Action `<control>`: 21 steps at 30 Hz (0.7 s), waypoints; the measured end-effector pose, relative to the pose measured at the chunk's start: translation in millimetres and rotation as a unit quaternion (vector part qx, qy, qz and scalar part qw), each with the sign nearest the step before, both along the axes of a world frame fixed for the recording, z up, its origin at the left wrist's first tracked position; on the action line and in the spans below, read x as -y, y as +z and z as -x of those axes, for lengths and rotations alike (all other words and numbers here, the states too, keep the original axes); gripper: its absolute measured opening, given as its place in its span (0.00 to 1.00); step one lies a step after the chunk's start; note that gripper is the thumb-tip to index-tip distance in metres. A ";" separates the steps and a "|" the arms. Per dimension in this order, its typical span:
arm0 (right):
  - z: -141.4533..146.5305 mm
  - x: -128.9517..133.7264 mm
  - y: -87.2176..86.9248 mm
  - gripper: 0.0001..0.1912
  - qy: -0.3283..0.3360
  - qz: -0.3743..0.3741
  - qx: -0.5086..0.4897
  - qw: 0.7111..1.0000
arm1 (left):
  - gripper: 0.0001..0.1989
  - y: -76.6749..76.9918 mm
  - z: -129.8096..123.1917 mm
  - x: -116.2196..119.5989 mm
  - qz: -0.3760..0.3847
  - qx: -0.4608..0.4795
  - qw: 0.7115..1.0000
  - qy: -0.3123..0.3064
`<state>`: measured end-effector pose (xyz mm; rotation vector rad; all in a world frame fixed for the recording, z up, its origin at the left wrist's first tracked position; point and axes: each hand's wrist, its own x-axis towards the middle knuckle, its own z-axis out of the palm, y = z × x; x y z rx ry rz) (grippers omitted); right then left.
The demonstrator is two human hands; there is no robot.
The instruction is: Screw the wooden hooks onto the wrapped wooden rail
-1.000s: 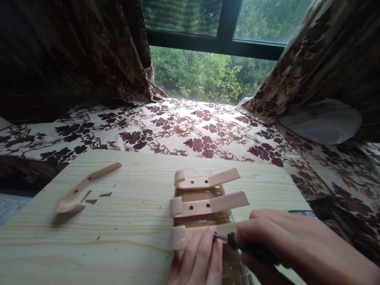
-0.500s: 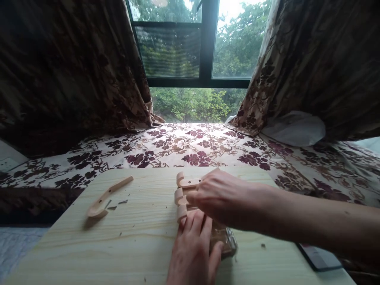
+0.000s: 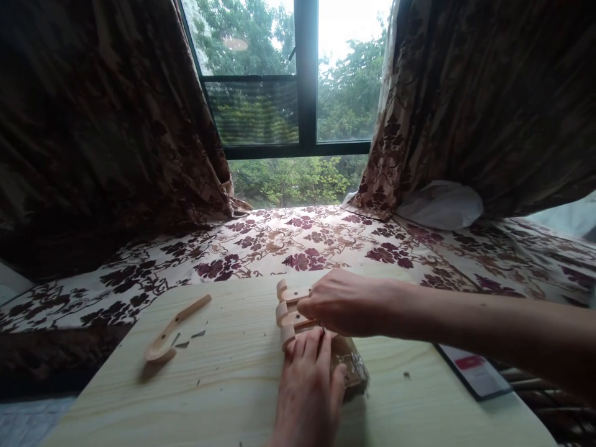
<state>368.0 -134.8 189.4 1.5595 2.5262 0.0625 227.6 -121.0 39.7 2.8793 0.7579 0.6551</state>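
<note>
At the lower centre of the frame, a brown block in clear wrap lies on the pale wooden table, with three wooden hooks set side by side across it, curled ends to the left. The left hand rests over the nearest hook and the block, its fingers stretched forward close together, thumb apart, pressing rather than gripping. Just above it, the right hand reaches in from the right edge, fingers curled under; how tightly they close, and on what, is hidden. Left of centre, a lone hook lies beside three screws. At the lower right, a phone lies partly beneath the forearm.
</note>
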 end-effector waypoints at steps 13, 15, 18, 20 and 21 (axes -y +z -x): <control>-5.8 6.3 5.7 0.05 -0.047 -0.006 0.007 0.999 | 0.22 -2.7 0.7 -1.6 -0.008 -0.007 1.000 -0.008; -2.1 5.1 3.3 0.05 -0.026 -0.014 0.007 1.000 | 0.22 -1.7 0.9 -1.5 -0.008 -0.010 1.000 -0.007; 0.9 3.1 -0.6 0.06 -0.031 -0.029 0.013 0.999 | 0.21 -0.8 1.7 -1.3 -0.008 -0.019 1.000 -0.009; 1.6 2.6 -0.6 0.07 -0.047 -0.031 0.017 0.998 | 0.21 -0.7 2.1 -1.3 -0.007 -0.026 1.000 -0.013; 1.9 2.5 0.2 0.07 -0.052 -0.029 0.020 0.998 | 0.21 -0.9 2.3 -1.4 -0.007 -0.029 0.999 -0.014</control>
